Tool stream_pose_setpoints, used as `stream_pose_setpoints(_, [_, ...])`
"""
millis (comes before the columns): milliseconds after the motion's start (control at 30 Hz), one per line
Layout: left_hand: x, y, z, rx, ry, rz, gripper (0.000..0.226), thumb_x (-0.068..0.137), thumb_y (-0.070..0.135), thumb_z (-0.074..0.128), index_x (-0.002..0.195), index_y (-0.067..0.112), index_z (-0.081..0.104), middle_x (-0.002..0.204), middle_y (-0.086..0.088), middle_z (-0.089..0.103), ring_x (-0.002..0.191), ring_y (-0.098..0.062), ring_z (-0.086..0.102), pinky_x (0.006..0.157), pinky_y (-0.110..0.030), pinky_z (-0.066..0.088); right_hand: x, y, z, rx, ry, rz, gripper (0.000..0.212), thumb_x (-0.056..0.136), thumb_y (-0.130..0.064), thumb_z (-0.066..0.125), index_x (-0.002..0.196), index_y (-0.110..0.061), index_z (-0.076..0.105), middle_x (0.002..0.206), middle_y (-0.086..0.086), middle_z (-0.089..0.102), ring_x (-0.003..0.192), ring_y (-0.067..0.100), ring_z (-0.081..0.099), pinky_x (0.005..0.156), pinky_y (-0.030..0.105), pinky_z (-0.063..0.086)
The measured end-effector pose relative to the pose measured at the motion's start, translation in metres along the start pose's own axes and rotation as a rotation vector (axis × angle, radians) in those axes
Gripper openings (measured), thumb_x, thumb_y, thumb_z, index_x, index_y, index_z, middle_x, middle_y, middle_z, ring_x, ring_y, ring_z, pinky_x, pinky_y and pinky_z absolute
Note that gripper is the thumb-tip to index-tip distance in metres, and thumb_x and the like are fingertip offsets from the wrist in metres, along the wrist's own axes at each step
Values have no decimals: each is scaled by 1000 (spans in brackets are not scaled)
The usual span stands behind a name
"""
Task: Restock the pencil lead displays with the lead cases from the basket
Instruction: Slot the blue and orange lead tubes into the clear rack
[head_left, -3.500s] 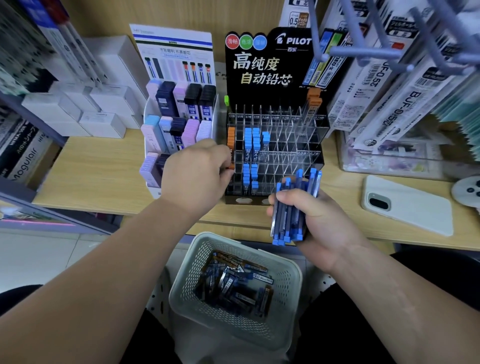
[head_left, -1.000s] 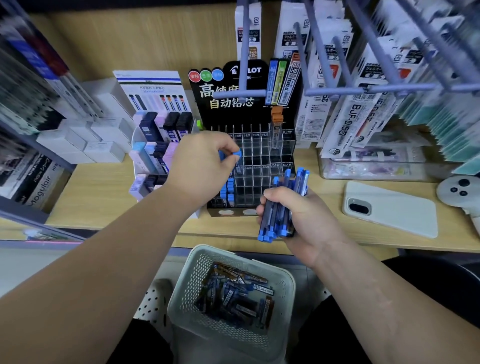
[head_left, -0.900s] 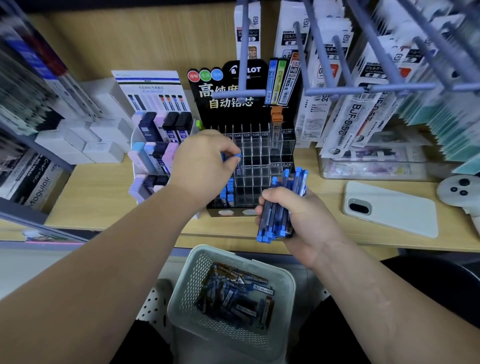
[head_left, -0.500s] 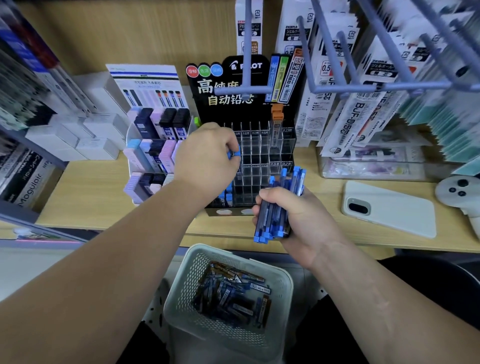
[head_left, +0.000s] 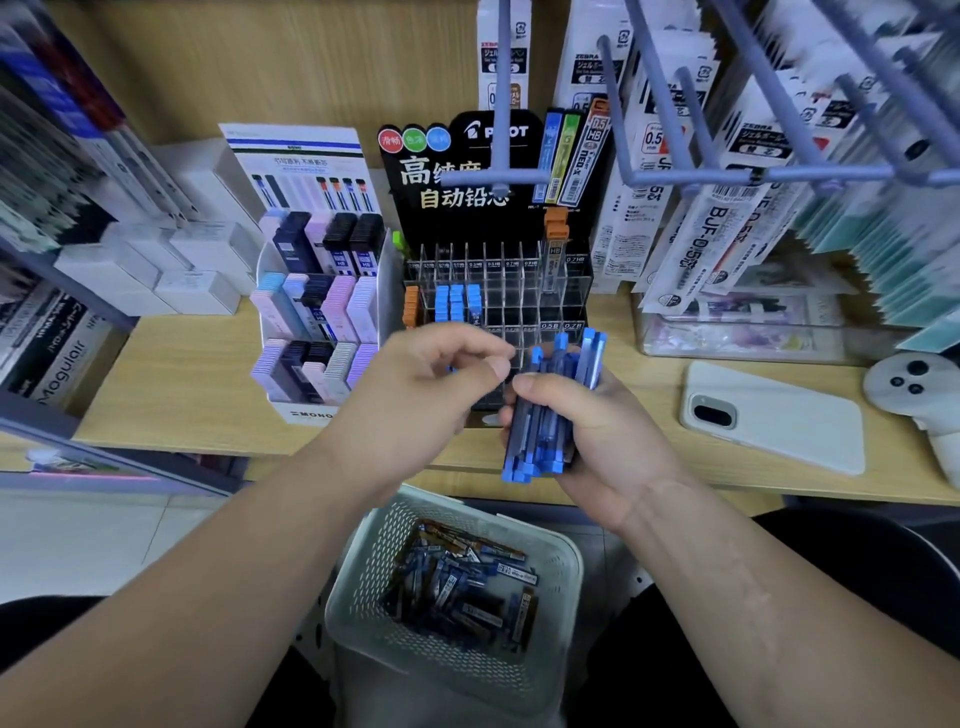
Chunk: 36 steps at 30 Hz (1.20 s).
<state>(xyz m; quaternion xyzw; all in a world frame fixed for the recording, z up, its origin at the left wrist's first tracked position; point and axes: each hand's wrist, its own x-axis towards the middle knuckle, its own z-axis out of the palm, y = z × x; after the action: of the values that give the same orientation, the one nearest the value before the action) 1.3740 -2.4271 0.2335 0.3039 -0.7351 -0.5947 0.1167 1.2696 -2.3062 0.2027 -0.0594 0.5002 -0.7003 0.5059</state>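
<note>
**Entry: hands at the Pilot lead display, bundle in right hand**

Right hand (head_left: 592, 431): fingers and thumb wrapped round a bundle of slim dark lead cases with blue caps (head_left: 545, 410), held roughly upright in front of the display.

Left hand (head_left: 426, 389): fingers loosely curled, thumb and forefinger tips a little apart and just beside the top of the bundle. Nothing is visible between them.

Black Pilot display with a clear acrylic compartment grid (head_left: 498, 280): stands on the light wooden counter (head_left: 182, 374). Three left-centre columns hold blue-capped cases (head_left: 457, 301). A stack of orange caps (head_left: 411, 306) sits at the grid's left edge. One orange-capped case (head_left: 555, 244) stands upright in a back-right compartment. Most other cells show clear.

Obstructions: both hands and the bundle cover the lower front rows of the grid. A grey-blue peg hook with crossbar (head_left: 498, 104) hangs before the header card and hides part of its lettering.

Pale perforated plastic basket (head_left: 363, 571): below the counter edge, between the forearms, with loose dark lead cases (head_left: 462, 582) piled inside.

Surroundings: white tiered Mono display of pastel and dark cases (head_left: 317, 306), touching the Pilot display's left side. Small white boxes (head_left: 156, 265) sit further left. Right of the hands, a white phone (head_left: 774, 415) lies camera side up, a white controller (head_left: 914, 384) beyond it. Hanging refill packs (head_left: 727, 208) fill the upper right.
</note>
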Motion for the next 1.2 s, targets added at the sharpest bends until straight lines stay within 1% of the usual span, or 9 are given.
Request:
stream_pose_setpoints(167, [-14, -8, 8, -82, -46, -113, 10, 90, 13, 71, 99, 13, 69, 72, -3, 69, 59, -20, 62, 51, -27, 48, 4, 0, -4, 54, 217, -78, 28, 84, -5, 75, 108, -12, 62, 85, 9, 71, 76, 23, 72, 70, 41, 60])
stream_pose_setpoints(300, [-16, -5, 15, -84, -55, -158, 21, 86, -3, 70, 104, 8, 67, 74, -8, 73, 63, -21, 69, 55, -27, 53, 4, 0, -4, 58, 265, -82, 46, 84, -7, 76, 125, -1, 57, 98, 17, 69, 81, 27, 71, 71, 41, 60])
stream_pose_setpoints(467, [-17, -5, 18, -94, -50, -220, 21, 86, 0, 72, 103, 11, 67, 79, -7, 76, 71, -21, 74, 65, -31, 60, 2, 0, -5, 82, 270, -85, 50, 86, -4, 72, 131, 5, 53, 96, 18, 72, 82, 27, 73, 69, 39, 62])
stream_pose_setpoints(667, [-18, -7, 22, -82, 1, -175, 19, 87, -5, 65, 89, 13, 72, 72, -5, 75, 69, -21, 74, 64, -30, 59, 3, 0, -7, 38, 293, -96, 28, 87, 1, 68, 113, -6, 61, 90, 15, 75, 83, 30, 74, 83, 53, 59])
stream_pose_setpoints(767, [-18, -6, 23, -71, 44, -144, 25, 87, -5, 63, 82, 18, 72, 65, -1, 71, 63, -18, 72, 60, -26, 57, 6, 1, -8, 28, 332, -111, 28, 83, 2, 70, 105, -14, 63, 88, 10, 73, 81, 29, 72, 86, 53, 57])
stream_pose_setpoints(900, [-17, -8, 23, -60, 105, -119, 25, 89, -3, 60, 86, 19, 73, 66, -3, 69, 59, -11, 68, 58, -21, 54, 7, 2, -8, -7, 340, -116, 29, 83, 0, 71, 108, -13, 62, 85, 10, 71, 74, 25, 70, 87, 53, 56])
stream_pose_setpoints(967, [-16, -10, 25, -58, 139, -118, 25, 90, -3, 57, 91, 17, 73, 70, -7, 70, 59, -10, 68, 58, -19, 53, 7, 3, -8, -27, 344, -114, 28, 84, 1, 70, 107, -11, 60, 83, 12, 72, 70, 25, 71, 82, 53, 57])
stream_pose_setpoints(1067, [-14, -11, 26, -86, 198, -102, 23, 91, -3, 56, 99, 11, 73, 72, -8, 71, 62, -13, 70, 59, -19, 53, 6, 3, -9, -39, 340, -110, 25, 84, 3, 67, 104, -10, 58, 80, 15, 73, 69, 25, 72, 65, 41, 57])
stream_pose_setpoints(1200, [-9, -4, 29, -151, 299, -50, 20, 86, -7, 62, 93, 10, 71, 77, -12, 70, 66, -19, 73, 60, -21, 55, 5, 1, -14, -36, 350, -110, 25, 84, 3, 66, 106, -8, 59, 82, 18, 72, 72, 28, 71, 64, 40, 56])
